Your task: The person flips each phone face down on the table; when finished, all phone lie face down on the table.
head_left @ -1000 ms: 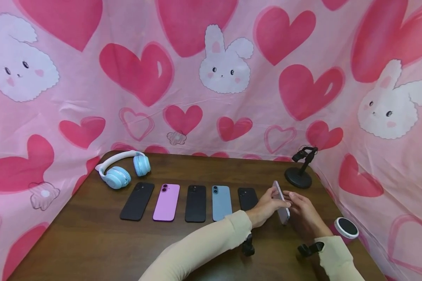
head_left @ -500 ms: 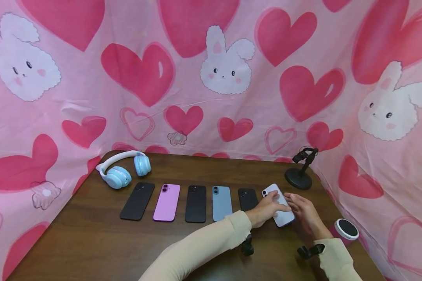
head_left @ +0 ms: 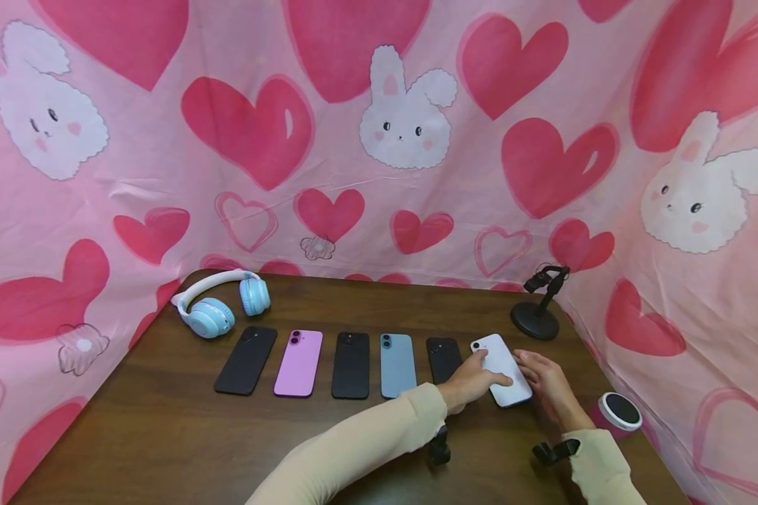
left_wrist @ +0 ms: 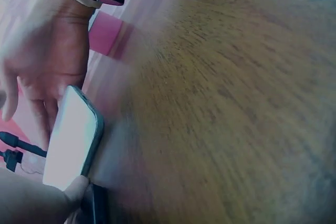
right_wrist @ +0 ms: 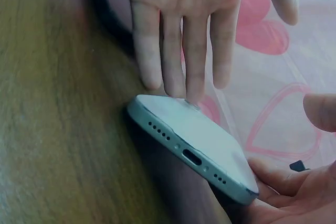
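Note:
A white phone (head_left: 504, 372) lies back up at the right end of a row of phones. My left hand (head_left: 470, 382) reaches over its left side, the thumb across its back. In the right wrist view, the straight fingers of the left hand (right_wrist: 178, 35) come down to the far edge of the phone (right_wrist: 205, 135), whose charging port faces the camera. Along the opposite side is my right hand (head_left: 549, 386), its extended fingers against the phone's edge. The left wrist view has the right hand (left_wrist: 52, 56) just past the phone (left_wrist: 71, 140).
To the left lie a small black phone (head_left: 443, 356), a blue phone (head_left: 398, 368), a black phone (head_left: 350, 368), a pink phone (head_left: 298, 365) and another dark phone (head_left: 246, 361). Headphones (head_left: 210, 319) stand back left, a black stand (head_left: 535, 321) back right. A pink-and-white round item (head_left: 620, 412) is at right.
The white phone has gone from standing on edge between the hands to lying back up. The left hand has slid slightly toward its left side; the right hand has barely moved.

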`<state>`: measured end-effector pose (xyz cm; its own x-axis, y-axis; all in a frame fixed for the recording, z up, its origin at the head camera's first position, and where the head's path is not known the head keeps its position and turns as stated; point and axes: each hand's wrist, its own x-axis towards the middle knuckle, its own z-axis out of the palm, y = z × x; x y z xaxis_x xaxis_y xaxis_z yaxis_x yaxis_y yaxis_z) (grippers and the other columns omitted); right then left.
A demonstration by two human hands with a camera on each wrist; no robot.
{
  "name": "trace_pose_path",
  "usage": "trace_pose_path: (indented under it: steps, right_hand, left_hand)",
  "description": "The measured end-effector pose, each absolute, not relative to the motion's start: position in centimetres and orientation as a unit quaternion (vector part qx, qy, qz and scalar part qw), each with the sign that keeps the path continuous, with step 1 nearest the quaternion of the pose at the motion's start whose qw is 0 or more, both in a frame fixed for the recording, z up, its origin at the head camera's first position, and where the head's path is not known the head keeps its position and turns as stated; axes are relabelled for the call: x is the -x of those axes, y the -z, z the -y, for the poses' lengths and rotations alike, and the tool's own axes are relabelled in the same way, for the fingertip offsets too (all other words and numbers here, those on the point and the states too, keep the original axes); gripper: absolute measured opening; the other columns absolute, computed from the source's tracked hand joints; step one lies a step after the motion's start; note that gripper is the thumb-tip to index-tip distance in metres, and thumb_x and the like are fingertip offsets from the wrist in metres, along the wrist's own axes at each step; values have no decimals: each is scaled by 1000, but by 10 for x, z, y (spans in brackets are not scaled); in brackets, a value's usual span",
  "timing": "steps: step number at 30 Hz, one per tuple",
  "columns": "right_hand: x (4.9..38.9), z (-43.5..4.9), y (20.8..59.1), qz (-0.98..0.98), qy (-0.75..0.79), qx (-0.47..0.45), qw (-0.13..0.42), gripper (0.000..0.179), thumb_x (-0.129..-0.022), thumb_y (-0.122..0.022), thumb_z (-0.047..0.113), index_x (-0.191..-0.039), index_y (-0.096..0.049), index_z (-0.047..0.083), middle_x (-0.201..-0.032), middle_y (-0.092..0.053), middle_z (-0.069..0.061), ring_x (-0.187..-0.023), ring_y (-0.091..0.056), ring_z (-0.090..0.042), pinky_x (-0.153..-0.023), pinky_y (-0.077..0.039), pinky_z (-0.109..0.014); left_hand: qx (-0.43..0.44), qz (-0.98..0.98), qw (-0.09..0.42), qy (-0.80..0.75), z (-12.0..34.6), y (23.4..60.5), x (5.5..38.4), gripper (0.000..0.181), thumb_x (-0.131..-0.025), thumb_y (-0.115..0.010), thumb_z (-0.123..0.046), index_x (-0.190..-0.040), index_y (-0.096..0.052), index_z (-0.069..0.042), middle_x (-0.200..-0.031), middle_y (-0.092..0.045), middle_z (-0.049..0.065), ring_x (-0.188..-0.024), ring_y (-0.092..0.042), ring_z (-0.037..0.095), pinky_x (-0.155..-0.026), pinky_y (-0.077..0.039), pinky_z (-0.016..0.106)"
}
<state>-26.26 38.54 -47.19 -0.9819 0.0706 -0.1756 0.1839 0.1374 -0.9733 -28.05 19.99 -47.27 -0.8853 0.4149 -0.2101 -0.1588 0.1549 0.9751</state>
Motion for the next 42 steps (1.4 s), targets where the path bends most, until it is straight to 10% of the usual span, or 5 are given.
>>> trace_pose_path:
  steps: [11, 20, 23, 32, 42]
  right_hand:
    - [265, -383, 474, -766, 635, -90, 41, 62, -108, -44, 28, -147, -30, -18, -103, -63, 20, -96, -59, 9, -84, -50, -13]
    - [267, -376, 473, -853, 502, -126, 64, 67, -108, -41, 42, -148, -38, -11, -149, -46, -30, -116, -57, -25, -98, -45, -40]
    - [267, -375, 473, -864, 483, -122, 69, 68, -108, -41, 43, -148, -38, -11, -152, -42, -33, -126, -52, -39, -102, -44, -49]
    - [268, -372, 475, -878, 461, -112, 63, 63, -108, -43, 37, -146, -40, -13, -152, -43, -32, -133, -49, -40, -88, -48, -26]
    - [267, -371, 475, -883, 451, -117, 61, 64, -106, -45, 38, -146, -40, -11, -150, -46, -32, -128, -52, -41, -96, -48, -40]
  left_hand:
    - [-69, -728, 215, -647, -201, 469, 279, 78, -80, -78, -27, -148, -47, -7, -154, -50, 9, -142, -47, 26, -120, -36, 47]
    - [-72, -733, 231, -636, -200, 468, 280, 83, -79, -78, -29, -152, -43, -9, -156, -47, 9, -143, -45, 27, -119, -37, 49]
    - [-72, -737, 232, -630, -199, 467, 282, 84, -78, -79, -29, -152, -43, -10, -156, -48, 9, -142, -47, 27, -118, -38, 50]
    - [-73, -748, 226, -620, -198, 464, 284, 85, -77, -80, -28, -151, -44, -9, -152, -52, 10, -136, -51, 26, -116, -40, 50]
    - [-73, -737, 240, -627, -197, 464, 282, 85, -77, -80, -25, -152, -42, -9, -153, -51, 10, -136, -50, 25, -116, -40, 51]
